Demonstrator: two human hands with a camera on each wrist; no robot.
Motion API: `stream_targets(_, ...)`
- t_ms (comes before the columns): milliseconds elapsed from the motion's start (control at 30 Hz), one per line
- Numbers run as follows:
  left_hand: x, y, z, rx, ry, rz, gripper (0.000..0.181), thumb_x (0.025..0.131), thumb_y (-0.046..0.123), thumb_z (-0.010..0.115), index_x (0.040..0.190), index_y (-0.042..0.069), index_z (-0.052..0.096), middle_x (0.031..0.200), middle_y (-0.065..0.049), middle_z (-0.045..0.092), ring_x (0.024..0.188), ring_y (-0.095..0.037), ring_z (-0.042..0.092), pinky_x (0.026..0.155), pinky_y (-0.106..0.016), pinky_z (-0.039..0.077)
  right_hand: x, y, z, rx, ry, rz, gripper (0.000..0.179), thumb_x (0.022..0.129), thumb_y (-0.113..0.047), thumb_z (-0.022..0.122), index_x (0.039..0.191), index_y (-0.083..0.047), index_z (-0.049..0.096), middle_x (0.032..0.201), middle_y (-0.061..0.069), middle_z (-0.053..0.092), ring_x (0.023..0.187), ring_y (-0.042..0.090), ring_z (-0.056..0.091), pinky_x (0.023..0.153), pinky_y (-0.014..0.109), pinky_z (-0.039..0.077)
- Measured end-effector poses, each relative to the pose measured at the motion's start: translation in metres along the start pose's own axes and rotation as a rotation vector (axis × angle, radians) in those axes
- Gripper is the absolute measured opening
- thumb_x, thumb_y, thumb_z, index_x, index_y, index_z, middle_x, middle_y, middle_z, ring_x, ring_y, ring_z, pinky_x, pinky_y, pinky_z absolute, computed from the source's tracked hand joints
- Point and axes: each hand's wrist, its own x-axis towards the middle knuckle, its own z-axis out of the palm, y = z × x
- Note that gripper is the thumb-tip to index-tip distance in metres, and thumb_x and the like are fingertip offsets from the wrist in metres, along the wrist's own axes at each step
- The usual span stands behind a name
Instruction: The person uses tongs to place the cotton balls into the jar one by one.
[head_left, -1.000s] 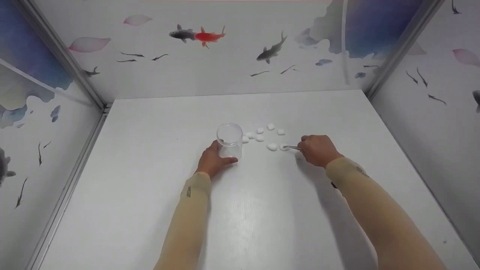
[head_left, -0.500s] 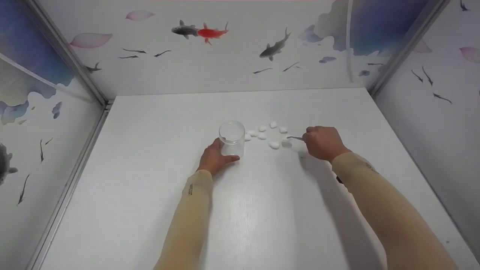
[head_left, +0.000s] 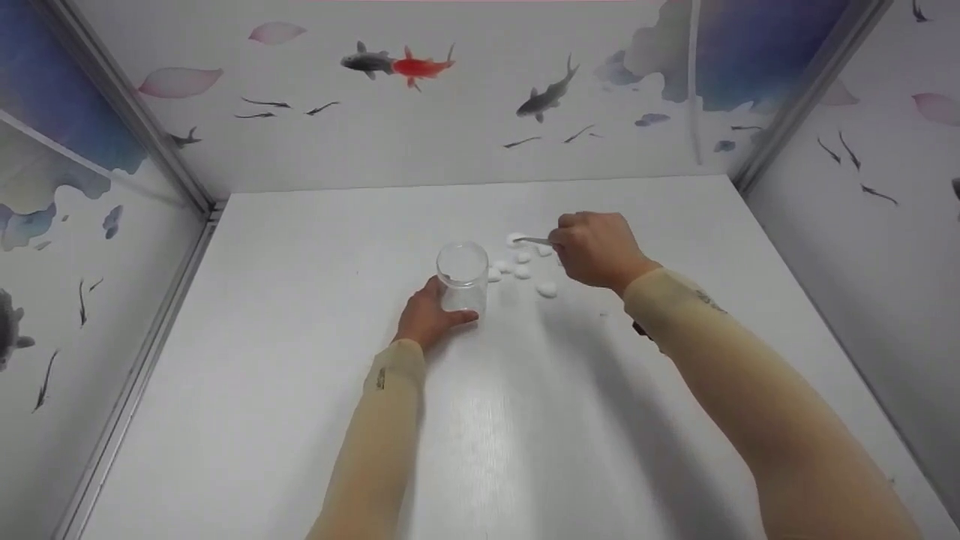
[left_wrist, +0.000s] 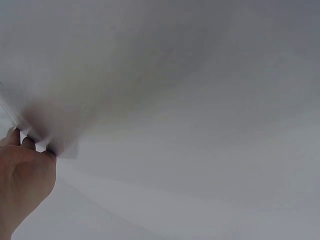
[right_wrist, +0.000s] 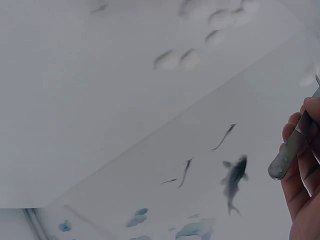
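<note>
In the head view my left hand (head_left: 429, 319) holds a clear, open-topped jar (head_left: 463, 279) by its side, thumb at the front. The left wrist view shows its fingertips against the jar's see-through wall (left_wrist: 55, 120). My right hand (head_left: 600, 250) grips metal tweezers (head_left: 536, 241), whose tips pinch a small white lump (head_left: 514, 239) raised over the table, up and to the right of the jar. In the right wrist view the tweezers' rounded end (right_wrist: 282, 162) sticks out of the fist. Several similar soft-looking white lumps (head_left: 547, 289) lie right of the jar.
The white table (head_left: 300, 300) is enclosed by a back wall (head_left: 300, 150) and side walls printed with fish and petals. A tiny pale speck (head_left: 603, 313) lies on the table below the right hand.
The right hand has lifted the rightmost white lump with the tweezers and carried it left and away from me, toward the jar. The left hand and jar stay in place.
</note>
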Motion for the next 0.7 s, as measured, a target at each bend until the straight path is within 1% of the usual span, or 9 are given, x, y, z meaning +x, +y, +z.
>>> stream_targets(100, 0.0, 0.001, 0.001, 0.002, -0.005, -0.011, 0.096, 0.074, 0.044, 0.088, 0.151, 0.012, 0.04, 0.146, -0.007, 0.051, 0.136, -0.025, 0.044, 0.114, -0.039, 0.032, 0.017, -0.017, 0.002, -0.002, -0.014, -0.037, 0.015, 0.089, -0.003, 0.064, 0.087, -0.008, 0.078, 0.073, 0.005, 0.065, 0.058, 0.021, 0.06, 0.046, 0.036, 0.052)
stream_targets(167, 0.0, 0.002, 0.001, -0.004, -0.01, -0.019, 0.095, 0.074, 0.043, 0.088, 0.15, 0.013, 0.04, 0.145, -0.007, 0.052, 0.135, -0.024, 0.045, 0.114, -0.039, 0.032, 0.024, -0.027, 0.005, -0.004, -0.035, -0.061, 0.016, 0.09, -0.004, 0.064, 0.088, -0.008, 0.079, 0.074, 0.004, 0.066, 0.059, 0.02, 0.06, 0.048, 0.035, 0.053)
stream_targets(300, 0.0, 0.003, 0.002, -0.019, -0.009, -0.026, 0.094, 0.074, 0.042, 0.089, 0.15, 0.014, 0.041, 0.145, -0.005, 0.053, 0.135, -0.024, 0.045, 0.115, -0.04, 0.031, 0.031, -0.038, 0.015, 0.003, -0.082, -0.09, 0.014, 0.089, -0.004, 0.066, 0.087, -0.008, 0.078, 0.074, 0.003, 0.065, 0.059, 0.019, 0.06, 0.05, 0.033, 0.054)
stream_targets(400, 0.0, 0.003, 0.003, -0.032, -0.004, -0.026, 0.093, 0.073, 0.041, 0.089, 0.149, 0.015, 0.042, 0.144, -0.004, 0.053, 0.136, -0.024, 0.044, 0.115, -0.04, 0.031, 0.032, -0.042, 0.021, 0.001, -0.096, -0.098, 0.013, 0.088, -0.003, 0.067, 0.085, -0.009, 0.078, 0.073, 0.002, 0.065, 0.06, 0.019, 0.06, 0.05, 0.034, 0.055)
stream_targets(533, 0.003, 0.0, 0.004, -0.038, 0.002, -0.027, 0.093, 0.073, 0.041, 0.09, 0.149, 0.016, 0.042, 0.144, -0.003, 0.053, 0.135, -0.023, 0.044, 0.115, -0.04, 0.031, 0.031, -0.04, 0.026, 0.009, -0.093, -0.11, 0.012, 0.087, -0.003, 0.068, 0.086, -0.009, 0.078, 0.073, 0.003, 0.065, 0.061, 0.02, 0.063, 0.051, 0.036, 0.056)
stream_targets(700, 0.004, -0.003, 0.003, -0.022, 0.004, -0.036, 0.095, 0.073, 0.042, 0.089, 0.15, 0.015, 0.041, 0.146, -0.005, 0.052, 0.137, -0.024, 0.043, 0.116, -0.041, 0.03, 0.032, -0.04, 0.028, 0.007, -0.086, -0.143, 0.011, 0.087, -0.003, 0.068, 0.087, -0.009, 0.078, 0.074, 0.004, 0.065, 0.062, 0.021, 0.063, 0.051, 0.037, 0.056)
